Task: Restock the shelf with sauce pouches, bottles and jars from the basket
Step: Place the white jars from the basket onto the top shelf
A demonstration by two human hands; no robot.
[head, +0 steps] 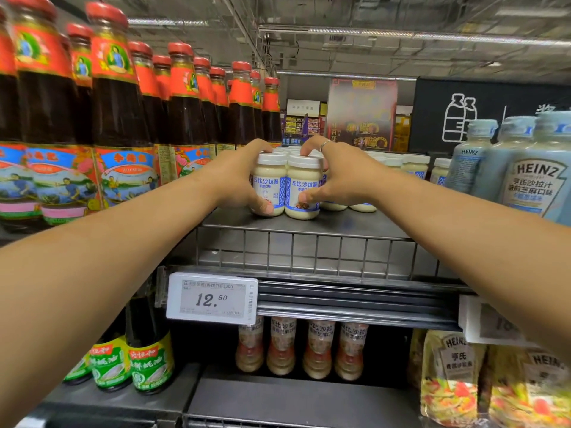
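Up on the shelf (309,225), two white-capped jars (285,186) stand side by side near its front edge, the left hand (238,177) curled around the left jar, the right hand (336,174) curled around the right one, dark sauce bottles (123,88) ranked toward the left end.

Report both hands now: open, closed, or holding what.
Left hand: grips the left white-lidded jar.
Right hand: grips the right white-lidded jar.

Price tag (212,301) reads 12.50; pale bottle (536,180) says HEINZ.
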